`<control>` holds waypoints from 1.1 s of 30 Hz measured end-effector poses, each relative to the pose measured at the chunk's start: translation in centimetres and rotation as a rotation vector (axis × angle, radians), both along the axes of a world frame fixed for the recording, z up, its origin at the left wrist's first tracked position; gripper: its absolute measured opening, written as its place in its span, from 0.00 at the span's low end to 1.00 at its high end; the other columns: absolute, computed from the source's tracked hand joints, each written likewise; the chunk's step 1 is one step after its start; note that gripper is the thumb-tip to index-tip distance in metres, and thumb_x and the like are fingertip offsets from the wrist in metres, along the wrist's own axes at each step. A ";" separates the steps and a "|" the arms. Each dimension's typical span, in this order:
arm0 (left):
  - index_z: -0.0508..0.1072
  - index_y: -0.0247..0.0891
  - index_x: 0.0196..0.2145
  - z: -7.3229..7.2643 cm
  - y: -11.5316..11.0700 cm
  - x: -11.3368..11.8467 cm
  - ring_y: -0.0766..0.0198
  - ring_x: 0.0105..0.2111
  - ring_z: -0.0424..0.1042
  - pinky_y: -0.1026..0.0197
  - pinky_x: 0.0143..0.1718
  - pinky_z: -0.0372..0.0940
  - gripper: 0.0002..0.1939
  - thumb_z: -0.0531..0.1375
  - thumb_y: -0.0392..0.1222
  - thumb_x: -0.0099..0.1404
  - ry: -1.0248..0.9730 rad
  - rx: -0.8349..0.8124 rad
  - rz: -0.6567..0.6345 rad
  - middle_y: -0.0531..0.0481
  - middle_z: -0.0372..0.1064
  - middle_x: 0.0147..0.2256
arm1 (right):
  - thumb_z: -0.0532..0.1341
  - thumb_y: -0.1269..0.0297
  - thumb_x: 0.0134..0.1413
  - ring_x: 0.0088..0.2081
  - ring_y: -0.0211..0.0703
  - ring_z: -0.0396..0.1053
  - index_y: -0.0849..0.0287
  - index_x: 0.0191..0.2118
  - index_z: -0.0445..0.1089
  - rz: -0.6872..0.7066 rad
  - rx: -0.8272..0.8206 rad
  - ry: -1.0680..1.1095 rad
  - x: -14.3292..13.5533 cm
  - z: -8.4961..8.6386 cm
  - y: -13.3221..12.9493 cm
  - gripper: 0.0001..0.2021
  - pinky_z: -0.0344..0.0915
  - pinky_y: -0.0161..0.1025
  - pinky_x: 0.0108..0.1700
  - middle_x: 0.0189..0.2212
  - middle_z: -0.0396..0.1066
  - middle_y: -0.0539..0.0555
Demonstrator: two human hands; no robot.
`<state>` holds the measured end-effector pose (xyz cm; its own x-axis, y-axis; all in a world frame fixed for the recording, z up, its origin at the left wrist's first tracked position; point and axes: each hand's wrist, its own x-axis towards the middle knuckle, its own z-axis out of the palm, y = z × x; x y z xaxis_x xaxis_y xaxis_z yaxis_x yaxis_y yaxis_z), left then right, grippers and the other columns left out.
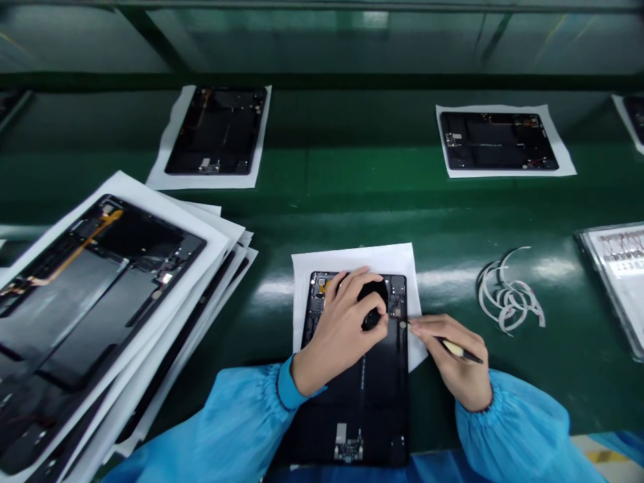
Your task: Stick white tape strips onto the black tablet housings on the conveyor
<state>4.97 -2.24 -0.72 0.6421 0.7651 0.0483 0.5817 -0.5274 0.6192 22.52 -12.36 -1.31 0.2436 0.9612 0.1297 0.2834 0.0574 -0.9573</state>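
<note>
An open black tablet housing (pixel 385 402) lies on a white sheet (pixel 352 258) in front of me, its circuit parts, orange flex and a coin-like round spot near the upper right edge exposed. My left hand (pixel 347 322) rests over its upper half, thumb and index finger pinched together near the right edge; anything between them is too small to make out. From the right, my right hand (pixel 455 352) grips slim tweezers (pixel 457 349) with a dark and cream handle. Their tip reaches the housing's upper right edge, close to my left fingertips.
At left stands a stack of tablet housings (pixel 95 295) interleaved with white sheets. Two more housings, one at back left (pixel 221 131) and one at back right (pixel 498 141), lie on sheets. Curled white strips (pixel 510 295) and a clear tray (pixel 616 282) of small wired parts are at right.
</note>
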 end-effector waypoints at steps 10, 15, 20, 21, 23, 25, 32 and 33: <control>0.70 0.41 0.29 0.2 0.1 0.2 0.51 0.61 0.59 0.42 0.64 0.44 0.05 0.61 0.33 0.61 -0.022 -0.052 0.005 0.49 0.67 0.52 | 0.66 0.76 0.54 0.36 0.41 0.76 0.54 0.35 0.77 -0.061 -0.015 -0.052 0.4 -0.5 -0.1 0.08 0.73 0.37 0.38 0.34 0.78 0.51; 0.69 0.42 0.32 0.0 0.0 0.1 0.52 0.62 0.58 0.42 0.65 0.43 0.05 0.62 0.33 0.62 -0.045 -0.100 0.002 0.49 0.66 0.53 | 0.67 0.68 0.55 0.34 0.43 0.75 0.57 0.33 0.75 -0.200 -0.055 -0.024 0.9 -0.5 0.0 0.01 0.73 0.39 0.36 0.31 0.76 0.52; 0.68 0.42 0.38 0.3 0.5 0.1 0.53 0.60 0.59 0.43 0.65 0.44 0.09 0.62 0.32 0.61 -0.119 -0.120 -0.012 0.48 0.67 0.51 | 0.50 0.62 0.69 0.36 0.43 0.74 0.59 0.30 0.67 -0.303 0.095 0.136 0.3 1.5 0.5 0.16 0.72 0.45 0.41 0.34 0.72 0.55; 0.68 0.42 0.42 0.5 0.8 -0.1 0.53 0.60 0.60 0.44 0.64 0.46 0.12 0.62 0.33 0.61 -0.158 -0.138 -0.016 0.47 0.67 0.52 | 0.48 0.63 0.69 0.34 0.41 0.73 0.58 0.32 0.66 -0.287 0.120 0.113 -0.2 2.1 0.7 0.15 0.71 0.44 0.40 0.36 0.72 0.54; 0.67 0.42 0.48 1.2 1.4 -1.1 0.55 0.59 0.62 0.48 0.63 0.52 0.14 0.60 0.35 0.64 -0.277 -0.176 0.028 0.46 0.65 0.54 | 0.49 0.66 0.68 0.32 0.39 0.72 0.57 0.41 0.67 -0.197 0.099 -0.082 -1.4 3.1 1.1 0.10 0.70 0.41 0.38 0.38 0.71 0.54; 0.67 0.42 0.49 1.9 1.4 -2.7 0.57 0.57 0.64 0.51 0.60 0.57 0.12 0.57 0.37 0.68 -0.385 -0.179 0.156 0.45 0.65 0.54 | 0.51 0.68 0.66 0.34 0.41 0.72 0.55 0.50 0.65 -0.045 0.003 -0.393 -2.6 3.5 1.8 0.11 0.69 0.40 0.37 0.39 0.71 0.54; 0.71 0.44 0.43 1.4 -5.1 -7.7 0.56 0.53 0.67 0.50 0.55 0.64 0.07 0.55 0.40 0.70 -0.213 -0.239 0.233 0.46 0.65 0.51 | 0.59 0.66 0.62 0.34 0.44 0.72 0.55 0.47 0.66 0.259 -0.355 -0.860 -4.3 2.1 3.9 0.09 0.69 0.39 0.32 0.44 0.65 0.54; 0.72 0.45 0.43 1.0 -6.1 -7.7 0.55 0.53 0.67 0.49 0.55 0.64 0.07 0.54 0.40 0.70 -0.183 -0.246 0.215 0.46 0.65 0.52 | 0.59 0.66 0.62 0.36 0.44 0.73 0.55 0.47 0.66 0.273 -0.366 -0.850 -4.3 2.1 4.0 0.09 0.69 0.39 0.34 0.44 0.65 0.53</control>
<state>-2.74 -8.38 0.30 0.4632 0.8846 -0.0545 0.5311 -0.2278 0.8161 18.23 -8.34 0.78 -0.0319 0.9867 -0.1593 0.9111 -0.0368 -0.4106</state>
